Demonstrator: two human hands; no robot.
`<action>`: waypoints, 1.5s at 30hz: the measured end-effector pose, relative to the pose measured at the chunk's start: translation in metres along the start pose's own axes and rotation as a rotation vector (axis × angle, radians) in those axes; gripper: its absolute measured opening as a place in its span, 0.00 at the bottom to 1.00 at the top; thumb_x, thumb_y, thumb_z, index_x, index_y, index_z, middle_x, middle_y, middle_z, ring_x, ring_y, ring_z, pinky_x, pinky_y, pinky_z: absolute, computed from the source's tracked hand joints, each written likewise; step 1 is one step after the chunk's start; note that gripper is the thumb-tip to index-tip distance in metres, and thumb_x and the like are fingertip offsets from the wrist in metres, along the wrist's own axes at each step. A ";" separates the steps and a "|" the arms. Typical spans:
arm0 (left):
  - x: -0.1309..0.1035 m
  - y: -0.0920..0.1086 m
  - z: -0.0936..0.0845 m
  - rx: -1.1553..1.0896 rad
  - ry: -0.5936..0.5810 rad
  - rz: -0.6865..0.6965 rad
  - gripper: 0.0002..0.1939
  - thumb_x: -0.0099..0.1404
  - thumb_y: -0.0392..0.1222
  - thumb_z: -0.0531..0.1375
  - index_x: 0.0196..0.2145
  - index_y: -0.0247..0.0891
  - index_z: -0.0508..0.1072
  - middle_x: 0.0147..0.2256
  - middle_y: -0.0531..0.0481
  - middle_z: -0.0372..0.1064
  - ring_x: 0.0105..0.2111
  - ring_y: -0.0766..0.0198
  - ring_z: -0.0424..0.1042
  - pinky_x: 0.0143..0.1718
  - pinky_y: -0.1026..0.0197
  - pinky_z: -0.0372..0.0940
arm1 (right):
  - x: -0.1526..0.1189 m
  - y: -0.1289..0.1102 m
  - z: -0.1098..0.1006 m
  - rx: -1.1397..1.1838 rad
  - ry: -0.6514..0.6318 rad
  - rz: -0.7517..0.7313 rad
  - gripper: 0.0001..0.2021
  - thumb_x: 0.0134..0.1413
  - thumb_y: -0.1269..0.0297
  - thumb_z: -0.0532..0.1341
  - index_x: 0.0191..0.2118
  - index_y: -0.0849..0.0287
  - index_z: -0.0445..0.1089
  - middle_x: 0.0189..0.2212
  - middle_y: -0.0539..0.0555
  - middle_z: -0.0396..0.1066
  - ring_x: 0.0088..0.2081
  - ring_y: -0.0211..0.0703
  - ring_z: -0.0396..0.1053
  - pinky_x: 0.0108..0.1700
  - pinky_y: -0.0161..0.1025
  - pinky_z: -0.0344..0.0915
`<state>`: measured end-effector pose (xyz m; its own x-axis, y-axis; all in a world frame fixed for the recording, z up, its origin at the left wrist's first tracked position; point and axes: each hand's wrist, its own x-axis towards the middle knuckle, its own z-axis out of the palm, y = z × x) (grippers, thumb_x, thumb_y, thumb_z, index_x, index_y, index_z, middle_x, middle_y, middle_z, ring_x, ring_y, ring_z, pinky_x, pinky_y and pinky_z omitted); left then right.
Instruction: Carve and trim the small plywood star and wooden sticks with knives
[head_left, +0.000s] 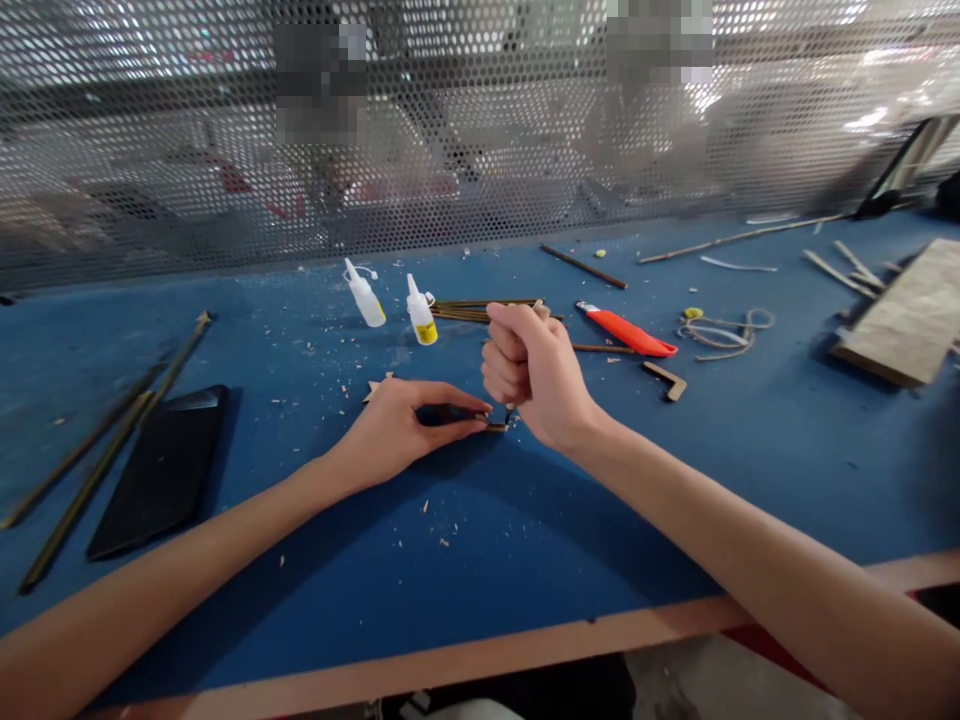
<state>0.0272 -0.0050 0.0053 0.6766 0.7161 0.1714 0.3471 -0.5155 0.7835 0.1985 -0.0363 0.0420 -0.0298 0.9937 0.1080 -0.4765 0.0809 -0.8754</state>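
Note:
My left hand rests low over the blue table, thumb and fingertips pinching a small wooden piece. Wrapped in a fist, my right hand holds a wood-handled carving tool upright, its handle end showing above the thumb. The tool's dark tip points down at the right end of the wooden piece; whether it touches cannot be made out. Most of the handle is hidden by my fingers. A light, pointed wood scrap lies partly behind my left hand.
Two glue bottles stand beyond my hands, near thin brown sticks. To the right lie a red utility knife, an L-shaped wood piece, string and a board. A black phone lies left. Perforated metal screen stands behind.

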 end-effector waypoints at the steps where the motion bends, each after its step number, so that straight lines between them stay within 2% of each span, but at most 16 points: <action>1: 0.000 0.000 0.000 0.010 -0.003 0.010 0.10 0.65 0.49 0.66 0.41 0.43 0.82 0.39 0.52 0.81 0.39 0.59 0.80 0.44 0.60 0.73 | 0.000 0.001 0.001 -0.012 0.002 -0.002 0.23 0.62 0.63 0.56 0.18 0.54 0.47 0.12 0.40 0.40 0.14 0.29 0.40 0.18 0.34 0.41; 6: -0.001 0.001 0.000 0.069 0.008 0.024 0.11 0.65 0.49 0.66 0.41 0.44 0.82 0.38 0.51 0.81 0.35 0.60 0.78 0.39 0.60 0.72 | -0.003 0.000 0.000 -0.051 0.022 -0.040 0.24 0.61 0.63 0.57 0.17 0.54 0.46 0.12 0.40 0.40 0.14 0.29 0.39 0.18 0.34 0.41; 12: -0.003 0.002 0.001 0.174 0.036 0.064 0.08 0.66 0.48 0.65 0.41 0.48 0.82 0.40 0.53 0.80 0.38 0.59 0.78 0.40 0.60 0.70 | -0.006 -0.002 -0.006 -0.011 0.072 -0.048 0.24 0.61 0.61 0.57 0.18 0.54 0.45 0.13 0.40 0.38 0.15 0.30 0.37 0.18 0.35 0.38; 19: -0.004 0.001 0.002 0.157 0.050 0.062 0.10 0.67 0.49 0.64 0.42 0.46 0.82 0.40 0.52 0.81 0.40 0.57 0.78 0.42 0.59 0.72 | -0.002 0.000 -0.005 -0.018 0.062 -0.025 0.25 0.60 0.59 0.58 0.18 0.54 0.43 0.13 0.40 0.37 0.15 0.30 0.36 0.18 0.35 0.38; 29: -0.004 -0.001 0.003 0.152 0.058 0.056 0.08 0.66 0.46 0.65 0.41 0.45 0.82 0.38 0.53 0.81 0.37 0.60 0.78 0.40 0.60 0.70 | -0.003 0.004 -0.004 0.000 0.054 -0.023 0.25 0.61 0.60 0.57 0.18 0.54 0.44 0.13 0.40 0.37 0.15 0.30 0.36 0.18 0.35 0.37; 37: -0.003 0.000 0.003 0.136 0.064 0.061 0.07 0.65 0.45 0.66 0.40 0.45 0.82 0.36 0.54 0.80 0.35 0.62 0.77 0.39 0.61 0.69 | -0.003 0.000 0.000 0.024 0.099 0.002 0.24 0.61 0.63 0.55 0.17 0.54 0.44 0.12 0.40 0.38 0.15 0.30 0.35 0.18 0.36 0.37; 45: -0.004 -0.001 0.005 0.104 0.057 0.031 0.07 0.65 0.46 0.66 0.41 0.44 0.82 0.36 0.54 0.80 0.35 0.63 0.76 0.37 0.62 0.67 | -0.003 0.007 -0.001 0.031 0.102 -0.046 0.25 0.60 0.62 0.58 0.17 0.54 0.45 0.12 0.40 0.38 0.14 0.29 0.36 0.17 0.35 0.37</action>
<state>0.0274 -0.0100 0.0011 0.6512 0.7229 0.2311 0.3939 -0.5821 0.7113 0.1955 -0.0384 0.0350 0.0820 0.9918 0.0977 -0.5027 0.1257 -0.8553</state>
